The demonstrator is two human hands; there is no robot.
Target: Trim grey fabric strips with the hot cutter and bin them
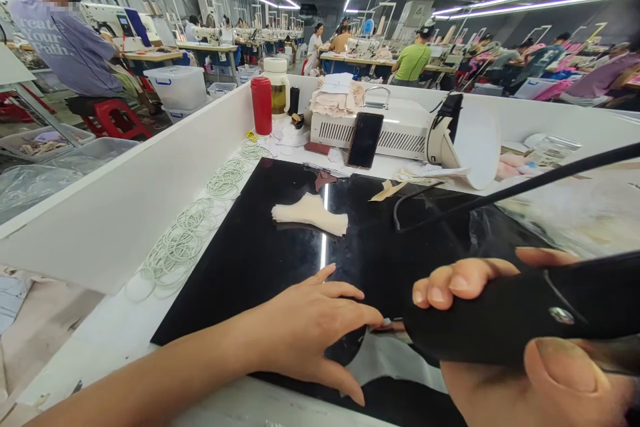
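My left hand (320,320) is spread over the near part of a black glossy board (240,260), fingers apart and holding nothing. One fingertip reaches a thin, pinkish strip (395,325), though I cannot tell whether they touch. At the right, my right hand (565,380) is closed around a black, rounded, flat thing (480,323) with a metal stud, close to the camera; its kind is unclear. Farther up the board lies a small stack of cream-coloured cut fabric (310,212). Beneath the hands, a greyish translucent sheet (395,360) partly shows.
Pale green elastic loops (175,247) line the left side. Behind the board stand a red cup (261,105), a phone (365,140) and a white vented machine (400,137). A black cable (500,197) crosses the right. White walls (100,213) edge the table; people sew beyond.
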